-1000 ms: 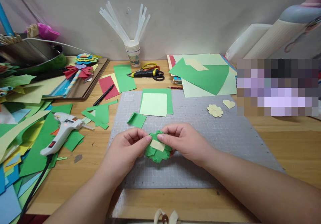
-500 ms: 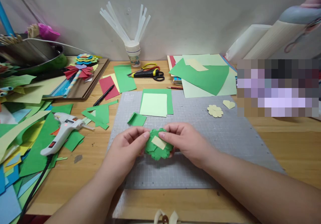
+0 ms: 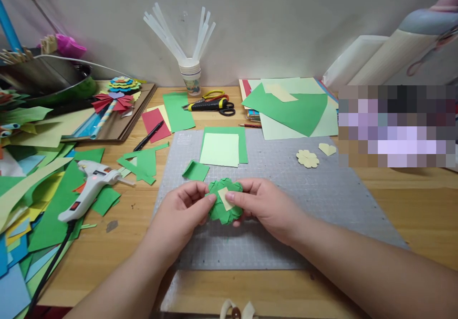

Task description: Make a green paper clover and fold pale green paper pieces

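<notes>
You hold a green paper rosette (image 3: pixel 219 210) between both hands, just above the near middle of the grey cutting mat (image 3: pixel 304 214). Your left hand (image 3: pixel 179 214) is closed on the rosette's left edge, thumb and fingertips pinching the layered green paper. Your right hand (image 3: pixel 265 207) grips the right edge, and its forefinger presses a small pale yellow strip (image 3: pixel 225 198) that lies tilted on the rosette's face. Whether the rosette touches the mat or is raised a little off it, you cannot tell from this view.

On the mat's far half lies a light green square (image 3: pixel 220 149) on top of a darker green sheet, with a small green scrap (image 3: pixel 195 170) just in front of its left corner. Toward the mat's far right corner sit a pale yellow flower cutout (image 3: pixel 307 158) and a heart cutout (image 3: pixel 327 149), well apart from your hands.

Off the mat's left edge, on the table (image 3: pixel 118 242), a white glue gun (image 3: pixel 91 185) rests on green paper offcuts, nozzle pointing toward the mat. Beyond the mat's far edge lie the scissors (image 3: pixel 214 105), and behind them stands a paper cup (image 3: pixel 191 78) holding glue sticks.
</notes>
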The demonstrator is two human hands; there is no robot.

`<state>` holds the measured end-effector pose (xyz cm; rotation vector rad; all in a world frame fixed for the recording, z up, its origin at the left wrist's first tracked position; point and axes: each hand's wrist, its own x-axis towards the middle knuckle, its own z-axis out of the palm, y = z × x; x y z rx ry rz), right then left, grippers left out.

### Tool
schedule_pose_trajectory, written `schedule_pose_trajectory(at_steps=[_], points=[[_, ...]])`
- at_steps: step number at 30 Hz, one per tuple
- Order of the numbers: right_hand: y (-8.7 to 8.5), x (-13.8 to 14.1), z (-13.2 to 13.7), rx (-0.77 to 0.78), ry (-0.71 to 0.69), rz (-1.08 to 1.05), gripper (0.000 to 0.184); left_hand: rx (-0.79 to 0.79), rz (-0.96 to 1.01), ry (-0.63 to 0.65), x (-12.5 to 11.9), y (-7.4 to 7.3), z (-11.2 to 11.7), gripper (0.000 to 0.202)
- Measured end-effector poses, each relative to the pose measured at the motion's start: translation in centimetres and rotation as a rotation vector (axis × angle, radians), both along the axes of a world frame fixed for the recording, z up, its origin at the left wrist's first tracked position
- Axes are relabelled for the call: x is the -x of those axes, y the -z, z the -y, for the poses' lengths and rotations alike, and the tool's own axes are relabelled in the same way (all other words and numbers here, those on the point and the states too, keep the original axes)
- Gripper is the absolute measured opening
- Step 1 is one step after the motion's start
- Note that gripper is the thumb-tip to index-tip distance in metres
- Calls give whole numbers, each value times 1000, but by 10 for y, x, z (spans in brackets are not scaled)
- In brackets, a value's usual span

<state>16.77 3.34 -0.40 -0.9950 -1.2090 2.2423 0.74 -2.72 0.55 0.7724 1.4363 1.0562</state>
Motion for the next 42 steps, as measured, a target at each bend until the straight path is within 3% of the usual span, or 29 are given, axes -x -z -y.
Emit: schedule_pose_trajectory(at_steps=[10,20,42], points=[[4,1,-1,-20,29,5,31,11,37,22,-1,0,0,19],[1,2,1,-17,19,10,31,-15,-59,52,-2,1,-2,19],[4,3,2,-146,66,7,30,-25,-63,40,-7,-2,0,20]])
